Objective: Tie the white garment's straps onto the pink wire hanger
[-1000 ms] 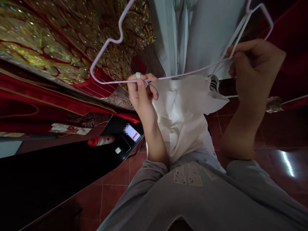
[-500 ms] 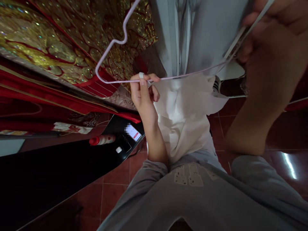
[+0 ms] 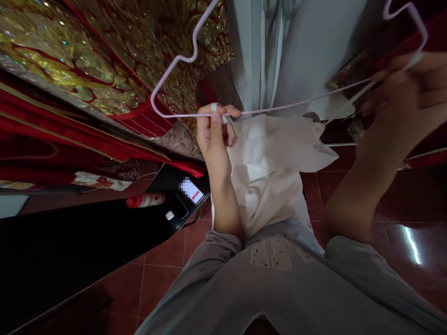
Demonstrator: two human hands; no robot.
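A pale pink hanger (image 3: 296, 102) stretches across the upper middle, its notched left end beside the gold sequined cloth. My left hand (image 3: 218, 125) pinches its lower bar, with a white strap looped over a finger. My right hand (image 3: 408, 88) is closed at the hanger's right end, on a white strap; its fingers are blurred. Below the bar hangs a sheer white garment (image 3: 272, 144), whose straps run up to both hands.
Gold and red sequined garments (image 3: 115, 60) hang at the upper left. A grey-blue cloth (image 3: 307, 51) hangs ahead. On the black table (image 3: 87, 237) are a red-capped bottle (image 3: 145, 200), a lit phone (image 3: 193, 191) and a small white case (image 3: 169, 215).
My right hand has moved right and down, to the hanger's right end, which now shows. The hanger and my left hand have shifted slightly right in view.
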